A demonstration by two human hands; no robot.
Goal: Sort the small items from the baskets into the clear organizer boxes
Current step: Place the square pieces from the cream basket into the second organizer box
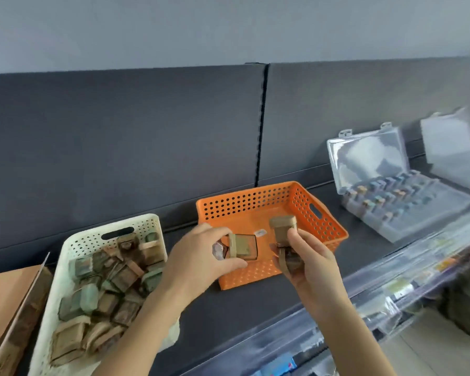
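Note:
My left hand [201,256] grips a small clear box with a tan lid [243,246] over the orange basket [255,202]. My right hand [307,256] holds two more small boxes, a tan-lidded one [282,226] sticking up and a darker one [292,263] lower in the palm. The orange basket looks nearly bare inside apart from a small label. A cream basket [73,248] at the left is full of several small brown, tan and green boxes [106,291]. An open clear organizer box [407,213] at the right holds rows of small items under its raised lid [366,158].
All of it stands on a dark shelf against a dark padded back panel [147,137]. A cardboard box [8,308] sits at the far left. A second frosted clear box [453,158] stands at the far right. Clear shelf-edge strips [391,289] with goods below run along the front.

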